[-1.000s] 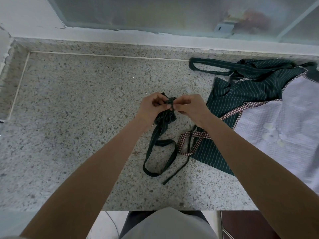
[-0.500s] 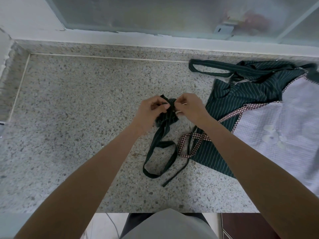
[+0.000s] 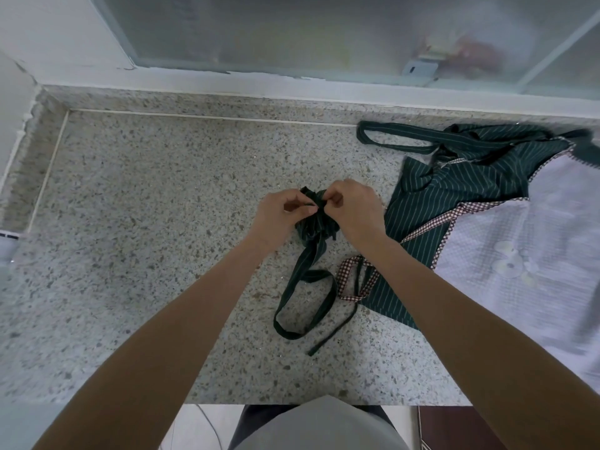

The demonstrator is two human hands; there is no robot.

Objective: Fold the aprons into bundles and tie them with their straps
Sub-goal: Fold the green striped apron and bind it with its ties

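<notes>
Green striped cloth sits bunched between both hands — a small bundle point(image 3: 316, 222) on the speckled counter point(image 3: 162, 222), near its middle. The left hand point(image 3: 281, 214) and right hand point(image 3: 355, 209) both pinch the strap at the top of the bundle, fingers curled tight on it and nearly touching each other.

Against a second ago, little has moved. The hands have crept closer over the top of the bundle and the pinch looks tighter; the bundle has dropped slightly and looks more squashed. The loose strap point(image 3: 305, 303) trailing toward the counter's near edge keeps the same loop and the same stray end. I judge this as a knot being worked or snugged down, not a new fold — so the first apron is close to done, though whether the knot is closed is hidden under the fingers.

The second apron point(image 3: 461, 196), green stripe with a checked trim and a pale lilac panel, lies spread flat to the right, its neck loop reaching toward the wall and its checked tie just beside the right forearm. It is unfolded, so about half the task is left.

No containers are in view; nothing here holds anything but the counter itself. Behind it runs a frosted window point(image 3: 324, 34).
</notes>
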